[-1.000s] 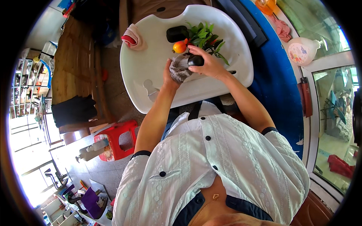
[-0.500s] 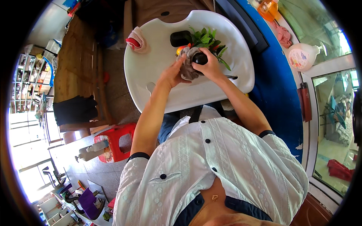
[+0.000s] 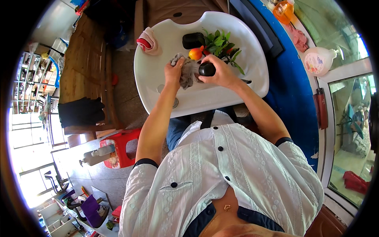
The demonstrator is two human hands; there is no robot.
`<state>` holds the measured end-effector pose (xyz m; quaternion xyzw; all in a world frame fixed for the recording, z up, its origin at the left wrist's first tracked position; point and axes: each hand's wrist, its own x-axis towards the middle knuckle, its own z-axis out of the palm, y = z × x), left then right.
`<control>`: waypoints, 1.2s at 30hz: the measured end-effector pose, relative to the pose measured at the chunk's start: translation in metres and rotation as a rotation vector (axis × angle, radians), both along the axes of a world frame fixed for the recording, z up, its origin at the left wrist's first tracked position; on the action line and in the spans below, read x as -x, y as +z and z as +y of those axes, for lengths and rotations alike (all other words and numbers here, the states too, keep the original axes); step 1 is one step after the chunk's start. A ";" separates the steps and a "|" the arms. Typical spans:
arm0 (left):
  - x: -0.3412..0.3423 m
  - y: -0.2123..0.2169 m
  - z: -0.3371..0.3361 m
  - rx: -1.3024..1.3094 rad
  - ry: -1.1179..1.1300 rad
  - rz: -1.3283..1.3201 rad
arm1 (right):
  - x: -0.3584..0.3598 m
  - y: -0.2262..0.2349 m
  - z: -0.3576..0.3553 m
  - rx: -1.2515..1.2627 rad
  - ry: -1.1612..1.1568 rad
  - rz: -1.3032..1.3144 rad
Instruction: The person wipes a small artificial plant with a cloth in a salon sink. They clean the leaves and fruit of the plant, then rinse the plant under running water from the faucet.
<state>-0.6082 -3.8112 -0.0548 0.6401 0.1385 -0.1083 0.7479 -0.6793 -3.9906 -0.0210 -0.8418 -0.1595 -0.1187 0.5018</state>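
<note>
Over the white basin, my left hand grips a crumpled grey cloth. My right hand is closed around a black, round-ended object whose paler side faces the cloth; its exact kind I cannot make out. Beyond my hands, a leafy green sprig with some reddish parts lies in the basin. An orange fruit-like ball sits beside it, next to a black rounded container. A pink and white cloth hangs over the basin's far left rim.
A red stool with bottles by it stands at left, below a wooden bench draped with black cloth. On the right sill are an orange bottle, a pink rag and a pale jug. The basin has a drain ring.
My left hand has moved left with the grey cloth, away from the right hand. The black object has shifted slightly nearer me, and more of the orange ball shows.
</note>
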 end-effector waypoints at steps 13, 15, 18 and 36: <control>0.011 -0.021 -0.008 -0.284 -0.369 -0.266 | -0.002 0.015 -0.008 -0.131 -0.071 0.065; 0.008 -0.019 0.000 -0.564 -0.436 -0.377 | -0.001 0.010 -0.019 -0.160 -0.020 0.098; 0.015 0.004 0.013 -0.821 -0.462 -0.601 | 0.007 0.003 -0.039 -0.187 0.031 0.164; -0.012 -0.011 0.063 -1.115 -0.464 -0.551 | 0.027 -0.085 -0.124 0.750 -0.432 0.166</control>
